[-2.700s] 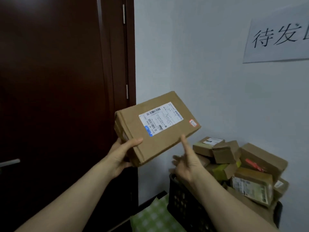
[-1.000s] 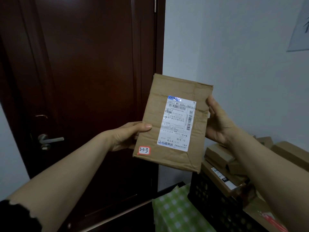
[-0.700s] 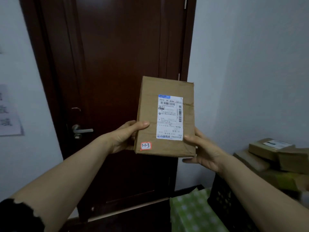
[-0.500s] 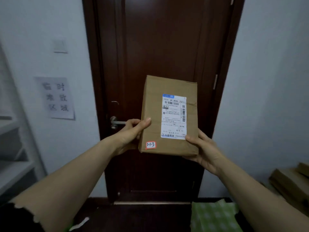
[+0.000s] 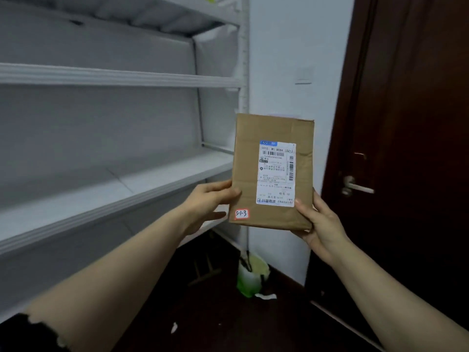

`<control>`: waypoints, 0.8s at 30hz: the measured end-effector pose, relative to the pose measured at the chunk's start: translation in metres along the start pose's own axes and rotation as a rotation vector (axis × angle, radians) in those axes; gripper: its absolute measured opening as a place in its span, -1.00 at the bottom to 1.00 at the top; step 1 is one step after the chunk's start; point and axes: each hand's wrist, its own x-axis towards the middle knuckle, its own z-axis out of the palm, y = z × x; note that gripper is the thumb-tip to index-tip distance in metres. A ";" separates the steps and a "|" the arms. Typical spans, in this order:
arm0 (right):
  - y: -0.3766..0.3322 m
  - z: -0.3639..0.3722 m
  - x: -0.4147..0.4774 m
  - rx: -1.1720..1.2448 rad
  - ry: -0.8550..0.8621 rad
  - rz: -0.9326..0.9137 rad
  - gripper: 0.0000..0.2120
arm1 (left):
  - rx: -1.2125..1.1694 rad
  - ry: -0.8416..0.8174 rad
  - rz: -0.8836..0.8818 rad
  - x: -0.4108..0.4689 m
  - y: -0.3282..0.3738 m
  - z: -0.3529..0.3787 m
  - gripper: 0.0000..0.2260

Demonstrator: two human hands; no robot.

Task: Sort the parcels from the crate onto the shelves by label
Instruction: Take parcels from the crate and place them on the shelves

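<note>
Brown card parcel (image 5: 272, 171) upright in front of me, long axis vertical, label facing me. Left hand (image 5: 208, 201) fingers (image 5: 228, 191) pinch its left edge; right hand (image 5: 319, 224) cups and grips the lower right corner. Tag (image 5: 241, 214) reads 3-1-3. White shelves (image 5: 121, 189) lie left, nearer my left hand: flat boards, tall gaps, so I judge it fits laid flat. Door (image 5: 406, 123) right.

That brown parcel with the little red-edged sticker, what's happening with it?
A person holds the brown parcel upright, left hand gripping its left edge, right hand its lower right corner. Its small sticker reads 3-1-3. White shelves stand to the left, a dark door to the right. The parcel is not yet on a shelf.
</note>
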 end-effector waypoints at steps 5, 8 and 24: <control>0.035 0.128 0.012 0.011 -0.188 0.014 -0.50 | 0.032 0.179 0.052 -0.055 -0.009 -0.119 -0.46; 0.058 0.218 0.012 0.020 -0.284 0.004 -0.47 | 0.007 0.263 0.098 -0.088 -0.010 -0.195 -0.47; 0.053 0.547 0.049 0.202 -0.523 -0.242 -0.38 | 0.173 0.657 0.455 -0.145 0.075 -0.447 -0.29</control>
